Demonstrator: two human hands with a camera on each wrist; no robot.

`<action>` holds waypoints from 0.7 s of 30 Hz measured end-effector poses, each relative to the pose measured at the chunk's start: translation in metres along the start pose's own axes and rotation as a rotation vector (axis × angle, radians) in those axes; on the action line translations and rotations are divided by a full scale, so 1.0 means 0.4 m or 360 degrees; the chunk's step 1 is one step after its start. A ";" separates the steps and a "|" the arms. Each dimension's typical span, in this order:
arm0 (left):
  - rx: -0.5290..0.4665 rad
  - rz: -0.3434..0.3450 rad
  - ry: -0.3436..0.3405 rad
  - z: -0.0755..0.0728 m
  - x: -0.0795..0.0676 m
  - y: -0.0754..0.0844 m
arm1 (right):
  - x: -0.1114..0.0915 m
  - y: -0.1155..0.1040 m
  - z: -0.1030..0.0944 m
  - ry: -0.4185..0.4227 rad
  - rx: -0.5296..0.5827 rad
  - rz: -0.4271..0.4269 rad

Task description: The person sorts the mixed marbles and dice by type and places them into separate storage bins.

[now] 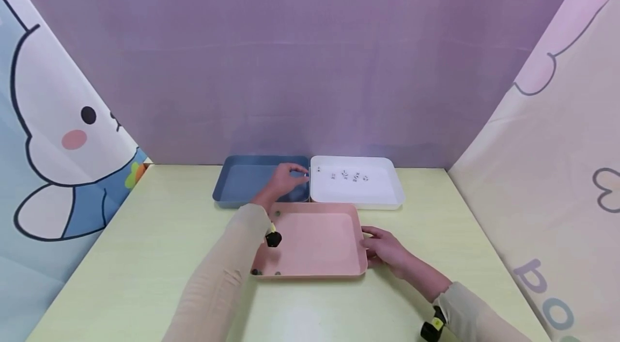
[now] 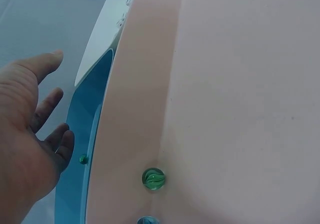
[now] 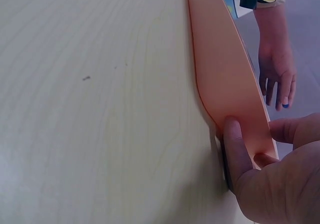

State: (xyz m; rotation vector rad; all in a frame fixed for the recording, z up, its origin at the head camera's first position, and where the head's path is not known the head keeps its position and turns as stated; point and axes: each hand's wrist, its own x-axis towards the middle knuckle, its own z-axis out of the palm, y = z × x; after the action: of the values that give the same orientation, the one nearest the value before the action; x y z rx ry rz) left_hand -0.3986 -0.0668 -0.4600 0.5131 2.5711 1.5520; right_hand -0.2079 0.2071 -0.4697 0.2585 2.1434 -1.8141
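My left hand (image 1: 286, 179) is over the right side of the blue tray (image 1: 237, 180), fingertips close to the white tray's left rim. Its thumb and finger pinch a small blue marble (image 3: 285, 105), seen at the fingertips in the right wrist view. With my right hand (image 1: 387, 250) I grip the right wall of the pink tray (image 1: 319, 239), a finger against the outside and the thumb over the rim. Inside the pink tray lie a green swirled marble (image 2: 153, 178), a blue marble (image 2: 148, 220) and a dark marble (image 1: 254, 272) near the front left corner.
The white tray (image 1: 387, 191) stands right of the blue one and holds several small dark-patterned pieces (image 1: 345, 174). A green marble (image 2: 83, 159) shows at the blue tray. Behind the trays is a purple cloth wall (image 1: 310, 62); the pale tabletop (image 1: 160, 234) extends to both sides.
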 end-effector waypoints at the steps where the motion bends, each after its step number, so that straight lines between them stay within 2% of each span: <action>1: 0.0006 0.0002 0.0002 0.001 0.002 -0.001 | 0.000 0.000 0.000 -0.0003 0.0001 -0.0002; 8: 0.0011 -0.0010 0.0000 0.003 0.011 -0.010 | 0.001 0.002 -0.001 -0.0003 0.0006 -0.0005; 21: 0.0005 -0.0030 -0.0051 0.005 -0.002 -0.024 | 0.004 0.003 -0.001 0.0006 -0.0001 0.0004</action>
State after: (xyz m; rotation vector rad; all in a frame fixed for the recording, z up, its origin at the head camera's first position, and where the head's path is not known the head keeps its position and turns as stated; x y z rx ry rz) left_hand -0.3997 -0.0694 -0.4695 0.5078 2.5480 1.5211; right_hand -0.2091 0.2076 -0.4715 0.2641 2.1450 -1.8132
